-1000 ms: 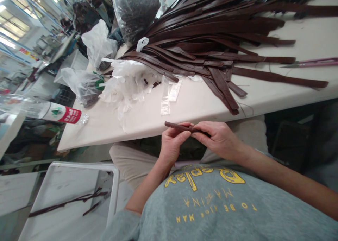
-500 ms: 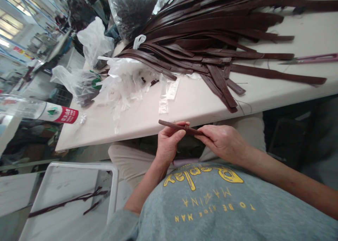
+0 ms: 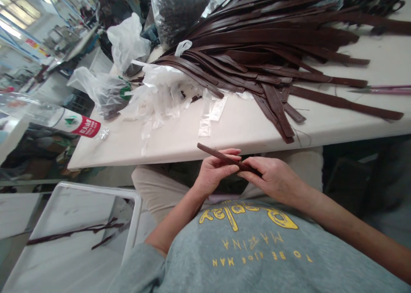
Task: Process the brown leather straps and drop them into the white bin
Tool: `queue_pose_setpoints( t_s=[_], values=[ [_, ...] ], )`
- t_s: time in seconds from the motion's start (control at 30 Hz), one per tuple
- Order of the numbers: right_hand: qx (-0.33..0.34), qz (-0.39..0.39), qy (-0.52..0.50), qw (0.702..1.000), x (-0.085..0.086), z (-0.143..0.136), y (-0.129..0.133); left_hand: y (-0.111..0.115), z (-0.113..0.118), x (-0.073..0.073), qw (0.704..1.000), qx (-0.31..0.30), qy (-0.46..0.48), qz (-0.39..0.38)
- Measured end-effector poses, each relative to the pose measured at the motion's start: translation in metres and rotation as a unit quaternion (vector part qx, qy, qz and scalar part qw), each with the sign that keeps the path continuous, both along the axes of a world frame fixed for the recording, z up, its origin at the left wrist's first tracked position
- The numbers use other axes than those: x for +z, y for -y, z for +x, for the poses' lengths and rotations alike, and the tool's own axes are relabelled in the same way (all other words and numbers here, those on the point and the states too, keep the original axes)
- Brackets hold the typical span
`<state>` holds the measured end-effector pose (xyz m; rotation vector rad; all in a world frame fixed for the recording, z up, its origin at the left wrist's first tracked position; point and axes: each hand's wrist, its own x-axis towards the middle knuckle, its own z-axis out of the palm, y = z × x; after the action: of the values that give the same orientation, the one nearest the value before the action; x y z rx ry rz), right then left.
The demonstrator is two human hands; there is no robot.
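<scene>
Between my two hands, over my lap near the table's front edge, is a narrow dark brown leather strap. My left hand pinches it between thumb and fingers, and one end sticks out up and to the left. Close beside it, my right hand is closed on the other part, which passes under the fingers. The fingertips of both hands nearly meet. A large pile of similar brown straps fans out across the table, several ends pointing toward me.
White table with white plastic strips, filled bags and thread scissors at the right. A plastic bottle lies at the left. Lower left, a white tray holds thin brown strips.
My hands have come closer together and the strap slants more steeply, its left end still raised. More of the strap shows at my right fingers. The view has shifted slightly.
</scene>
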<state>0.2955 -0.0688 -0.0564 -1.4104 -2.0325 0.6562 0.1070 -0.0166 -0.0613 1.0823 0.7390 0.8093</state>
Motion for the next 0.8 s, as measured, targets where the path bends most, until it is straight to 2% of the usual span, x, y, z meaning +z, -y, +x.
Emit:
queue_pose_setpoints(
  t_s=[0.23, 0.4, 0.57, 0.63, 0.7, 0.8],
  values=[
    [-0.002, 0.024, -0.016, 1.0, 0.0, -0.001, 0.002, 0.012, 0.016, 0.002, 0.996, -0.016, 0.054, -0.068],
    [0.003, -0.032, -0.017, 0.999, 0.009, 0.007, 0.005, 0.008, 0.01, 0.006, 0.996, -0.002, 0.063, -0.065],
    [0.002, -0.013, -0.023, 1.0, 0.01, 0.001, 0.005, 0.013, 0.008, -0.001, 0.992, -0.025, 0.085, -0.085],
    [-0.011, -0.011, -0.039, 0.999, 0.017, -0.004, 0.001, 0.019, 0.02, 0.001, 0.991, -0.02, 0.101, -0.088],
    [-0.02, -0.021, -0.061, 0.998, 0.033, -0.007, -0.005, 0.025, 0.039, 0.009, 0.99, 0.015, 0.118, -0.074],
    [-0.017, 0.007, -0.077, 0.997, 0.066, -0.01, -0.018, 0.03, 0.068, 0.03, 0.983, 0.133, 0.123, -0.023]
  ],
)
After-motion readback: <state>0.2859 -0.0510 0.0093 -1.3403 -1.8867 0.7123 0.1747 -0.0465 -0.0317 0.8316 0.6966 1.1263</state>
